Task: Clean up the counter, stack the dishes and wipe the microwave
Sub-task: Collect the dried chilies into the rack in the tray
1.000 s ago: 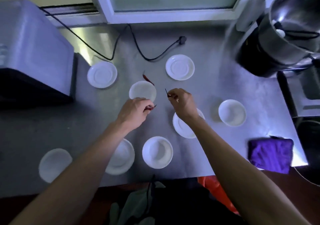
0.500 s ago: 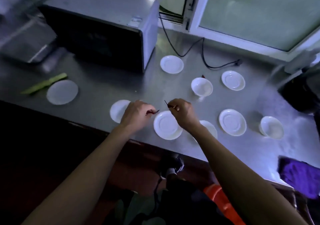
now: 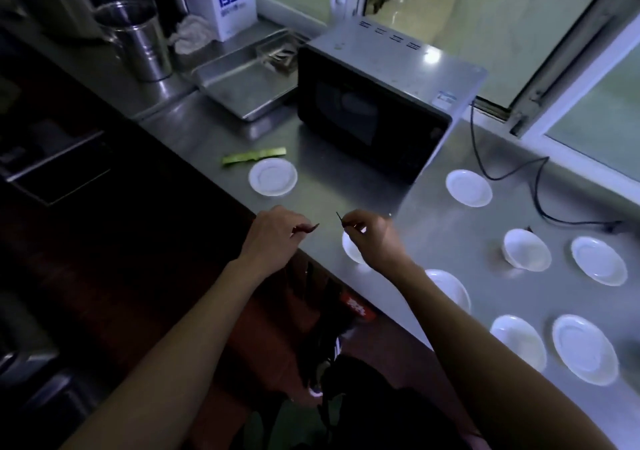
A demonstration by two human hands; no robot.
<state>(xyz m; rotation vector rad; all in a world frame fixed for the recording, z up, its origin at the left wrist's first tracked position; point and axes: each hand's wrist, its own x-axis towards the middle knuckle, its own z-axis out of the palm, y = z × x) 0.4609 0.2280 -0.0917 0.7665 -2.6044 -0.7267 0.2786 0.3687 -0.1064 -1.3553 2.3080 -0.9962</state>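
Now chili bits [image 3: 306, 229] in both hands [image 3: 277, 233].

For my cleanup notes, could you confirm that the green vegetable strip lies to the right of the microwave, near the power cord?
Not quite: the head view shows the green vegetable strip lying to the left of the microwave, beside a white plate. The power cord is on the microwave's right.

Dim, window-lit, soft blur, warped edges

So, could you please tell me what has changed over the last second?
The view swung left, bringing the grey microwave and green vegetable strip into sight. Nothing was taken or released: the left hand and right hand each still pinch a dark red chilli piece.
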